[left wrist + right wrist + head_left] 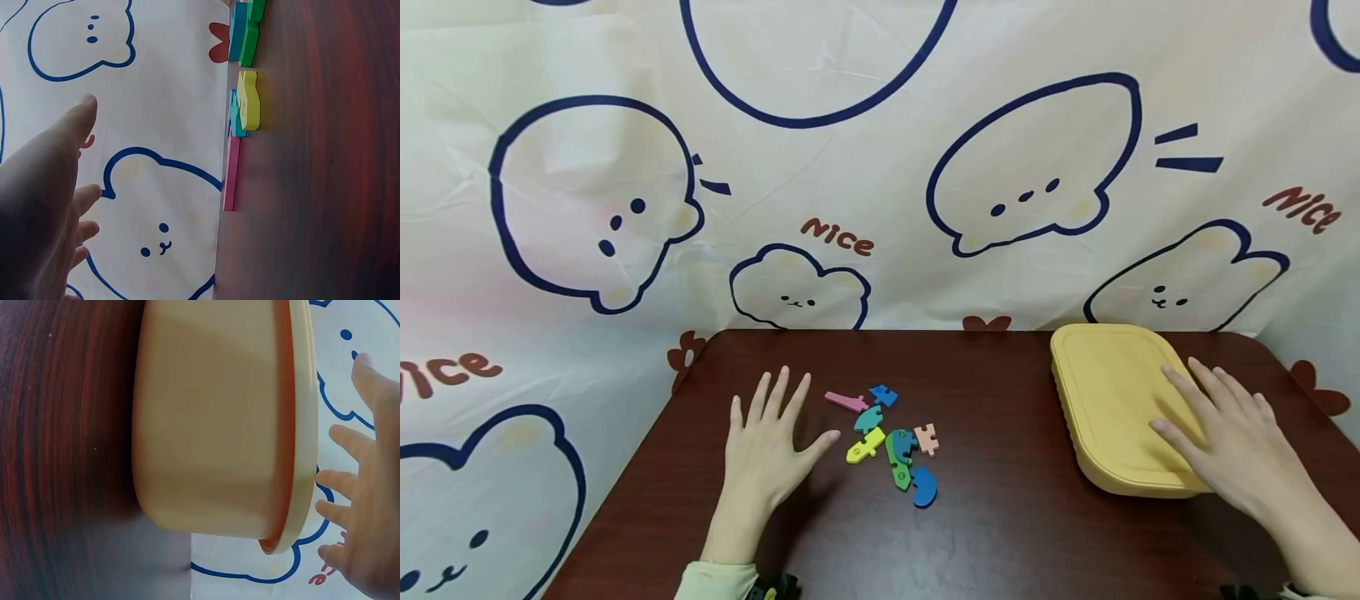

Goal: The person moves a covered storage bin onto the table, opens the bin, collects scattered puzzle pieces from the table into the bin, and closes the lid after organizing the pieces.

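With its fingers spread and straight, my left hand (766, 467) hovers over the table's left side and holds nothing. To its right lies a loose cluster of puzzle pieces: pink (844, 402), yellow (865, 447), green (901, 477), peach (927, 439), a rounded blue one (924, 488) and several more in blue and teal. One blue piece (903, 445) appears to overlap the green one. At the right stands a yellow box (1105, 408) with its lid on. My right hand (1243, 446) is spread above the lid's right side; the right wrist view shows its fingers (337, 481) apart from the box.
The dark brown wooden table (992, 533) has its far edge against a white cloth (895, 183) printed with blue bear outlines. Cloth also hangs along the left and right sides. The box stands near the table's back right corner.
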Action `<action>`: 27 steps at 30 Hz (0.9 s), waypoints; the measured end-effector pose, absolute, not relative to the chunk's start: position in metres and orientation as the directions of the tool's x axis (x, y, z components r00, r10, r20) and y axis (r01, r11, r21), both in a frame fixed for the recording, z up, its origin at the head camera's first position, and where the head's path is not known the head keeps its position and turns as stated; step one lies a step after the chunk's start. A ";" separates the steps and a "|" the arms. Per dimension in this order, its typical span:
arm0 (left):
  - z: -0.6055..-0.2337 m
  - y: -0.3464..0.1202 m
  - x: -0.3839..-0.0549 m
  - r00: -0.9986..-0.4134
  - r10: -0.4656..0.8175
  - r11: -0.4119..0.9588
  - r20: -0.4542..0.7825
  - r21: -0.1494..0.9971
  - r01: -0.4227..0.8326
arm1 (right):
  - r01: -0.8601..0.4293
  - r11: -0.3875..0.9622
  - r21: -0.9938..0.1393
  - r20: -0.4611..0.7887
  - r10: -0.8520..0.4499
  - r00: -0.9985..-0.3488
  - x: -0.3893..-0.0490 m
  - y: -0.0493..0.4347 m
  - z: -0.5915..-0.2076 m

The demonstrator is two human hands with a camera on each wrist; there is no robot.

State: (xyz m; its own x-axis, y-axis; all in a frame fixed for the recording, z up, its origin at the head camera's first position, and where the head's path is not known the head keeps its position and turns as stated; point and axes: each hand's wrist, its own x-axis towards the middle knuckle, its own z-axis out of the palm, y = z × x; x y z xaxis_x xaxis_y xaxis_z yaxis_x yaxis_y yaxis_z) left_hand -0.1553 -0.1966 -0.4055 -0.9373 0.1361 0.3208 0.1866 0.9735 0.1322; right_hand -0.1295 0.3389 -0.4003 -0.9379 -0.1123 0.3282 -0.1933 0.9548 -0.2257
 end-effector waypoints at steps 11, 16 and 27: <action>-0.409 -0.190 -0.152 -0.938 0.148 0.967 0.314 0.153 0.204 | -0.210 0.942 -0.261 0.323 -0.120 -0.939 -0.127 0.340 -0.403; -0.407 -0.180 -0.154 -0.935 0.177 0.956 0.306 0.174 0.238 | -0.234 0.929 -0.286 0.339 -0.130 -0.932 -0.127 0.343 -0.399; -0.403 -0.155 -0.157 -0.911 0.269 0.931 0.312 0.159 0.329 | -0.291 0.909 -0.297 0.381 -0.167 -0.910 -0.122 0.350 -0.392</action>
